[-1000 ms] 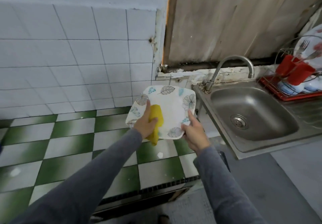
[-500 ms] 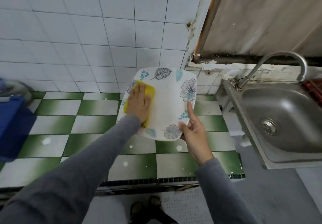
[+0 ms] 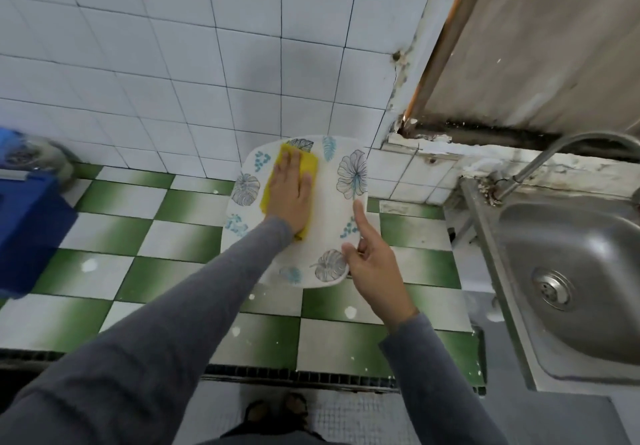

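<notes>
the left hand [image 3: 291, 195] has slid the yellow sponge [image 3: 308, 167] up the plate [image 3: 329, 223], fingers flat on it. the right hand [image 3: 374, 264] pinches the near corner, holding the plate over the counter [image 3: 173, 271]. press evenly and sweep on to the half right of the fingers. the sink [image 3: 571, 271] is far right and the blue box [image 3: 27, 230] far left; neither blocks.

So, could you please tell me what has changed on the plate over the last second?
The left hand flattened out and slid the yellow sponge up the plate, from its middle toward the far edge. The right hand still holds the plate's near right edge.
</notes>
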A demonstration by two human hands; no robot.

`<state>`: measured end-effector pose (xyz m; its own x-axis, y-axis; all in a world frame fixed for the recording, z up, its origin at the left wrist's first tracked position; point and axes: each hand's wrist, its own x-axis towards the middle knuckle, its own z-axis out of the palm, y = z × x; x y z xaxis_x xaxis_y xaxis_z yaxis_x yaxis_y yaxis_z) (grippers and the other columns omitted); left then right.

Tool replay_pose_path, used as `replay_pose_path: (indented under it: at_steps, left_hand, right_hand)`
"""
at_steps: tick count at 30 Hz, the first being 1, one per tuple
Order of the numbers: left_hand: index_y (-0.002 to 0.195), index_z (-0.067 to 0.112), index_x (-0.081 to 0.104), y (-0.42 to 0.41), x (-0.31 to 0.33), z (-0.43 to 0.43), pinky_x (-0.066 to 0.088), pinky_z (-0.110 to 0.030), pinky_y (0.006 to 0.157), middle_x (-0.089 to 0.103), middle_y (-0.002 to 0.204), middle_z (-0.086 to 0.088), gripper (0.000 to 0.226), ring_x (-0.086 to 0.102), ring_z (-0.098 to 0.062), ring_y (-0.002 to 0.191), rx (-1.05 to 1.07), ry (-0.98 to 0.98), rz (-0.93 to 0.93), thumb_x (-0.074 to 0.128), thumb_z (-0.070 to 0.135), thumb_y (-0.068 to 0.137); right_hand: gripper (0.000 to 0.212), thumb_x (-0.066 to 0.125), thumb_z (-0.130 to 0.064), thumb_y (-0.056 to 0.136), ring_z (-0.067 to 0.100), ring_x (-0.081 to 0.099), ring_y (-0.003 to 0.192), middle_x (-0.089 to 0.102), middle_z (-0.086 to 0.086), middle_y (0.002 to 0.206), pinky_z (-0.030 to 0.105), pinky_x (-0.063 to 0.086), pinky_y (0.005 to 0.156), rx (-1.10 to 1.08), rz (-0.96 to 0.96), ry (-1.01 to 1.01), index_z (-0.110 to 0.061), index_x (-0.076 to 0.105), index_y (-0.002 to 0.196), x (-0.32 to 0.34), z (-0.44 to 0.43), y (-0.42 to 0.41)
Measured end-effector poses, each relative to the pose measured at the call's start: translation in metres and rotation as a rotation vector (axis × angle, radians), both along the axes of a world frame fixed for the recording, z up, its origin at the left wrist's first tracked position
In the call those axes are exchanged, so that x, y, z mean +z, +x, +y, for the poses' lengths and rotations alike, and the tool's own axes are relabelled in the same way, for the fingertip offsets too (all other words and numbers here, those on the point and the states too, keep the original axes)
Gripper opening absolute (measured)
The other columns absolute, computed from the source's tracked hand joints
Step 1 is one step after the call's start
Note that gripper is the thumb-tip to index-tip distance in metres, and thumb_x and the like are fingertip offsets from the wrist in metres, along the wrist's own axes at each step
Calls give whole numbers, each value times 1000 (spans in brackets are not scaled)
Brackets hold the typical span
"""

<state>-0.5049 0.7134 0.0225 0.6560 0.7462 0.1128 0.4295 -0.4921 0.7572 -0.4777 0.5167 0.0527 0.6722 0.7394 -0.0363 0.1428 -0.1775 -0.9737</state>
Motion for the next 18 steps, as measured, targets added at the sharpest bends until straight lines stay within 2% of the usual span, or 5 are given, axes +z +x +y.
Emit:
replay_pose_path:
  at_steps: [4,7,10,14,18]
  left_hand:
    - [158,16,17,-1,6,-42,1,-30,124,9,166,-3,64,4,-16,153,-266,111,-125,22,48,102]
    - [158,17,15,3,16,-17,-1,-29,123,7,167,-3,63,1,-17,153,-188,122,-158,23,46,102]
    - [159,17,8,11,28,5,0,-41,125,-2,167,-3,58,-5,-22,154,105,-21,-153,25,37,106]
    - [159,18,12,10,27,-25,3,-40,125,5,167,-1,60,2,-15,154,-78,73,-238,24,40,104]
    - [158,18,13,0,22,-2,5,-41,125,6,167,-1,63,2,-15,154,-174,112,-216,22,46,103]
  right_hand:
    - [72,50,2,100,-7,42,64,34,-24,76,7,39,61,17,-103,-65,-39,24,153,4,13,13]
    - [75,51,-2,99,2,48,65,49,-13,72,16,49,76,54,-162,-70,-52,24,148,5,13,18]
    - [74,51,-8,99,36,64,102,63,25,116,44,54,99,122,-164,-77,-62,29,145,8,15,16]
    - [74,52,0,99,-3,47,66,53,6,73,11,46,70,107,-203,-84,-46,22,149,14,26,19]
    - [76,51,-3,100,10,55,67,55,9,73,21,51,76,79,-232,-107,-53,19,147,18,34,6]
